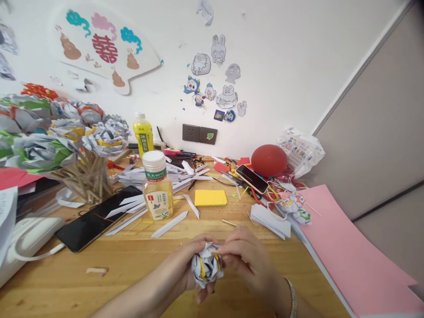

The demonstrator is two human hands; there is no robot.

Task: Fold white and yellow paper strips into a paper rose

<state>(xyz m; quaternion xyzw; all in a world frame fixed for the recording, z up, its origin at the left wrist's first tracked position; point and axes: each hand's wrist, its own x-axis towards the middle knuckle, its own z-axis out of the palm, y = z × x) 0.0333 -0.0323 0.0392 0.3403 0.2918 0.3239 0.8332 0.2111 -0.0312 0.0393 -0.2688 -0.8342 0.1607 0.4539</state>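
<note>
A crumpled white paper flower (207, 267) with yellow strips between its petals sits in my left hand (188, 265). The fingers of that hand wrap around it from behind and below. My right hand (245, 256) is closed in a pinch at the flower's upper right edge. From its fingertips pokes a short, light tan wooden stick (215, 253), touching the petals; most of it is hidden by the fingers. Just beyond the hands lies a stack of yellow paper (210, 198), with folded white paper strips (169, 224) to its left.
Bottled tea (158, 190) stands behind the left hand, near a black tablet (96, 221). Finished paper flowers (104, 137) fill a vase at left. At right lie a white paper stack (270, 221), a phone (252, 178), a red balloon (269, 160) and pink sheets (347, 247).
</note>
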